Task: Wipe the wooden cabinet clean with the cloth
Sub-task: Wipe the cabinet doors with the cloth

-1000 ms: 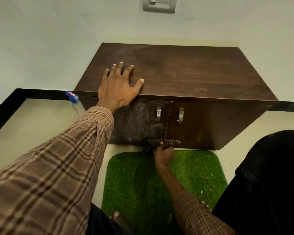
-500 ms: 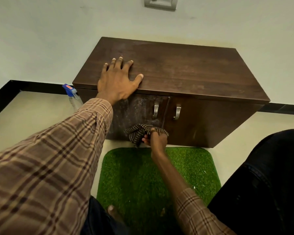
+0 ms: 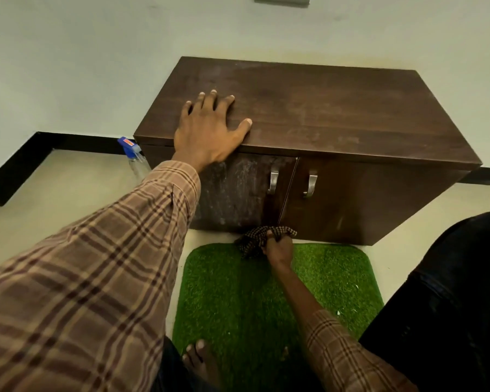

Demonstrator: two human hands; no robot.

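The left hand lies flat and open on the cabinet top at centre frame; the right hand grips the cloth at the left door's bottom edge (still streaky). Next, probably an upward stroke.

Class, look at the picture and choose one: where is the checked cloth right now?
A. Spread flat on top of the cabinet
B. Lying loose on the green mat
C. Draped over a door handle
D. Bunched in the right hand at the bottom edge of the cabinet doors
D: the cloth is gripped in the right hand low against the cabinet doors, while the left hand rests flat on its top.
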